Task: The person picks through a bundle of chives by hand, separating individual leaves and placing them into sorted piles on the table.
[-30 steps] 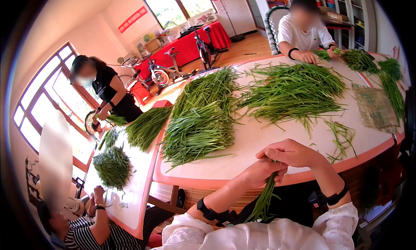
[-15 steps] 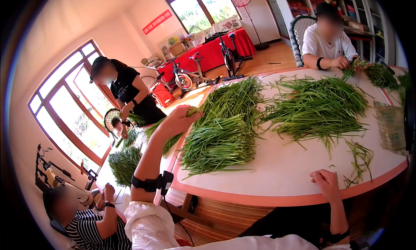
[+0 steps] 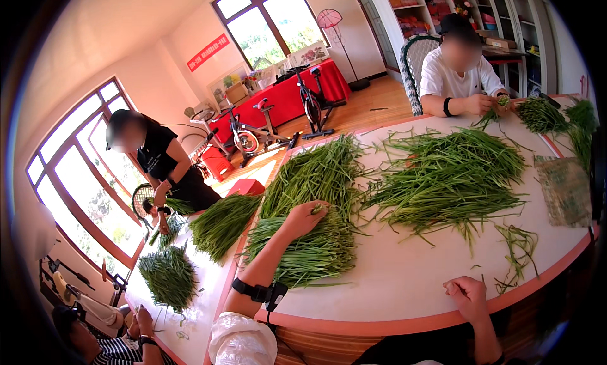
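My left hand [image 3: 303, 221] reaches over the near left heap of long thin green stalks [image 3: 303, 261], which look like chives. Its fingers are closed, and a bit of green shows at the fingertips. Behind this heap, and meeting it, is a looser heap of the same stalks [image 3: 310, 169]. My right hand [image 3: 468, 297] rests at the table's near edge in a loose fist, with nothing showing in it. Right of centre spreads a large loose heap [image 3: 449, 175]. A few stray stalks [image 3: 517, 254] lie beyond my right hand.
A side table [image 3: 208, 289] at left bears two bundles of greens [image 3: 167, 276] [image 3: 224, 226] and a red box [image 3: 246, 187]. One person [image 3: 164, 166] stands there; another [image 3: 126, 340] sits nearby. Across at right, a person [image 3: 461, 80] handles stalks beside a greenish plastic sheet [image 3: 563, 191].
My left hand has come right and down from the side table's stalks to over the near left heap. The view has shifted, and my right hand stays at the table's edge.
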`<state>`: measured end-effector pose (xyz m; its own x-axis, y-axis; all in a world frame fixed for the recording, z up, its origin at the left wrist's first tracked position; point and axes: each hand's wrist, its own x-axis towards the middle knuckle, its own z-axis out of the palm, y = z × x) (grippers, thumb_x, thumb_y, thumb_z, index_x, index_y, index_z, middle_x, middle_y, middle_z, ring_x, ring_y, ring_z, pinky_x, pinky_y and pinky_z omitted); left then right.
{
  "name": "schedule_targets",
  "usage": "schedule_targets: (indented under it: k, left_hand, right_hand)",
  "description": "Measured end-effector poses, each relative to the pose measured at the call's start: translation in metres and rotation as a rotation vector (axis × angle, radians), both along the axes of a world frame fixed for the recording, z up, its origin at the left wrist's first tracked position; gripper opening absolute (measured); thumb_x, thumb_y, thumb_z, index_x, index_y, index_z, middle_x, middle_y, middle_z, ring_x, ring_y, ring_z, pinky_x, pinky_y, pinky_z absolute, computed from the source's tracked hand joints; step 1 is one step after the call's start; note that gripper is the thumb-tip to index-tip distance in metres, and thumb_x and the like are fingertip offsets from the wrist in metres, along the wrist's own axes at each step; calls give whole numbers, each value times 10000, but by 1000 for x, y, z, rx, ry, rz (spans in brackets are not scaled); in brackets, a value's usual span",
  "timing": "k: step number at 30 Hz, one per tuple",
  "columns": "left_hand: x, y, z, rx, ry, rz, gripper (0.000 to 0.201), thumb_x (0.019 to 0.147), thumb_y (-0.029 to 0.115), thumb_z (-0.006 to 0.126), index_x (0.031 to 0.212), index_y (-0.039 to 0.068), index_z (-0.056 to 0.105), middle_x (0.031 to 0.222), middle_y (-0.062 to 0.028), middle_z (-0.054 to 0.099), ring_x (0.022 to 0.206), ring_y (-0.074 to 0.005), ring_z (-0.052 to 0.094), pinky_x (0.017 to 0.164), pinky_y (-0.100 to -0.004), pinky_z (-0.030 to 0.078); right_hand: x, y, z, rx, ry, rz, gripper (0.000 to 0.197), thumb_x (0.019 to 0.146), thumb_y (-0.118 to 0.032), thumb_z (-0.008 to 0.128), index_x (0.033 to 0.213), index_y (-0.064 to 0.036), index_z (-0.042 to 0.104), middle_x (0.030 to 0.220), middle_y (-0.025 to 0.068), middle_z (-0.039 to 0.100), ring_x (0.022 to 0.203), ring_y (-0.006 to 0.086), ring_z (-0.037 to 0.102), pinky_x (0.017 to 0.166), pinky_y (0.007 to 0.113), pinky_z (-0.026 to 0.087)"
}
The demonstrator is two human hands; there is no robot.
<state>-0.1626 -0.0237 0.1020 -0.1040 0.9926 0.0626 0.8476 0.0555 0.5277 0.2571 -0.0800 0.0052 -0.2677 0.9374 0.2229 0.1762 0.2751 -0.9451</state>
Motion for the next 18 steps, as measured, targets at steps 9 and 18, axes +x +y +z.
schedule_targets:
  k: [9,18]
  left_hand:
    - [24,-5,-29,223,230,-125,655,782,542,508,1242,80,442,1157,-168,521,1094,-321,469,956,-405,319]
    - [82,-16,15,538,364,10,568,798,327,590,1258,48,409,1235,-168,448,1156,-322,397,993,-430,259]
  right_hand:
    - [8,16,-4,-2,-41,69,137,828,-71,545,795,44,611,690,81,607,611,121,589,571,225,455]
    - [31,23,-18,-14,17,75,166,832,-130,567,860,22,628,692,57,602,607,97,543,562,214,428]
